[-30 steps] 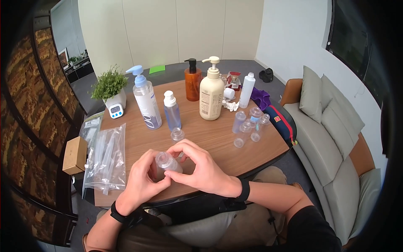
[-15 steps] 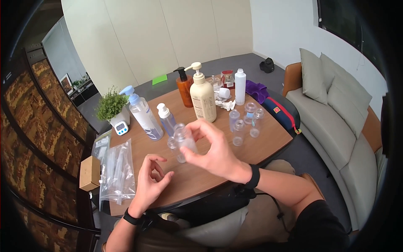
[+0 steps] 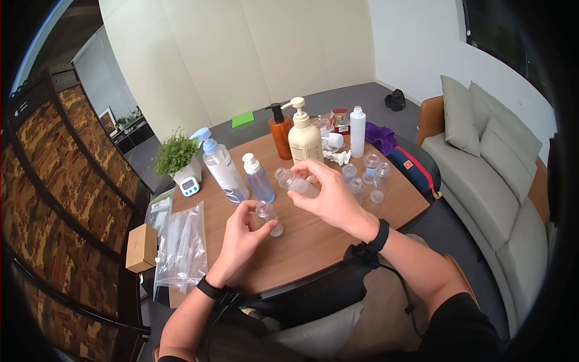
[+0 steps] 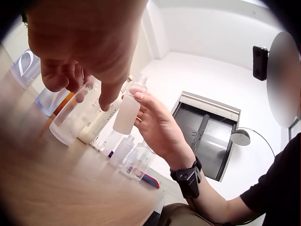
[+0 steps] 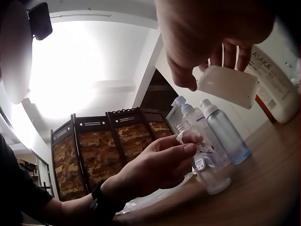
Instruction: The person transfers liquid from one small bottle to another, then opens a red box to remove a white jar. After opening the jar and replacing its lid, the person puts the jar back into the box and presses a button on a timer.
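My right hand (image 3: 341, 202) grips a small frosted bottle (image 3: 294, 182) above the table, its uncapped mouth tilted to the left. The milky body of this bottle shows in the left wrist view. A small clear bottle (image 3: 275, 229) with an open neck stands upright on the table, and my left hand (image 3: 242, 236) holds it between thumb and fingers. In the right wrist view those fingers are near the neck of the clear bottle (image 5: 215, 181). The frosted bottle's mouth is up and to the right of the clear one's.
Behind my hands stand a blue-topped pump bottle (image 3: 224, 172), a small white-topped pump bottle (image 3: 259, 181), a cream pump bottle (image 3: 305, 140) and an amber one (image 3: 280, 136). Several small clear bottles (image 3: 378, 188) are at the right. Plastic bags (image 3: 184, 244) lie left, beside a cardboard box (image 3: 141, 247).
Both hands were on the frosted bottle; the left let go, and the right carried it up and right, tilting it. The left hand moved onto the clear bottle on the table.
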Action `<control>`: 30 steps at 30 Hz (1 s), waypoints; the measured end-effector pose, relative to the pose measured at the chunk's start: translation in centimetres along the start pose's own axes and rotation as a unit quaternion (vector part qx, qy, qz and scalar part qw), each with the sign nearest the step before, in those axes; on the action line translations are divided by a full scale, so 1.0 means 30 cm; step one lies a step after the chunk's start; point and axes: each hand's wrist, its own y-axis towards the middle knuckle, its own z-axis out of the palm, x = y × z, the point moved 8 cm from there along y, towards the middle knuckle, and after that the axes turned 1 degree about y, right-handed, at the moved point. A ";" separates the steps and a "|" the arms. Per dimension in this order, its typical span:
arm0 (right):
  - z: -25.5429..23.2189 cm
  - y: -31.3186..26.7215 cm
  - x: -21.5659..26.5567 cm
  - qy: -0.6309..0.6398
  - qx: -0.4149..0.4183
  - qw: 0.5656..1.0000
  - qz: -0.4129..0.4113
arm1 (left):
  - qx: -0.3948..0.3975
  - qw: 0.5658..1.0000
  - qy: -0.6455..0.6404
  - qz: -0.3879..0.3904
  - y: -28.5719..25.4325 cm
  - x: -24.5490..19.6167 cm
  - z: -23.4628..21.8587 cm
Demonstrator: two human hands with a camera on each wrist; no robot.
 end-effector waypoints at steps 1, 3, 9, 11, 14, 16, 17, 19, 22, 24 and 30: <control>0.008 0.000 0.000 0.003 0.004 1.000 -0.003 | 0.000 1.000 -0.006 -0.001 -0.007 0.005 -0.003; 0.016 0.006 0.000 0.005 0.004 1.000 -0.017 | -0.007 1.000 -0.012 -0.002 -0.023 0.003 -0.017; 0.064 -0.012 0.024 -0.038 0.042 0.997 -0.057 | -0.020 0.999 -0.036 0.006 -0.065 0.025 -0.036; 0.078 -0.016 0.034 -0.062 0.054 0.994 -0.070 | -0.017 0.998 -0.056 0.005 -0.072 0.031 -0.030; 0.096 -0.022 0.051 -0.097 0.069 0.989 -0.087 | -0.020 0.998 -0.052 0.004 -0.075 0.034 -0.032; 0.103 -0.023 0.059 -0.106 0.077 0.987 -0.093 | -0.022 0.998 -0.060 0.000 -0.078 0.036 -0.033; 0.106 -0.024 0.064 -0.113 0.080 0.986 -0.097 | -0.019 0.998 -0.059 0.001 -0.080 0.033 -0.034; 0.114 -0.026 0.073 -0.118 0.088 0.984 -0.103 | -0.020 0.998 -0.058 -0.002 -0.084 0.040 -0.034; 0.116 -0.028 0.073 -0.130 0.081 0.984 -0.096 | -0.024 0.997 -0.069 -0.001 -0.086 0.048 -0.028; 0.116 -0.026 0.073 -0.134 0.076 0.982 -0.105 | -0.019 0.998 -0.056 -0.007 -0.090 0.037 -0.028; 0.117 -0.030 0.102 -0.167 0.073 0.974 -0.132 | -0.026 0.996 -0.087 0.005 -0.096 0.007 -0.031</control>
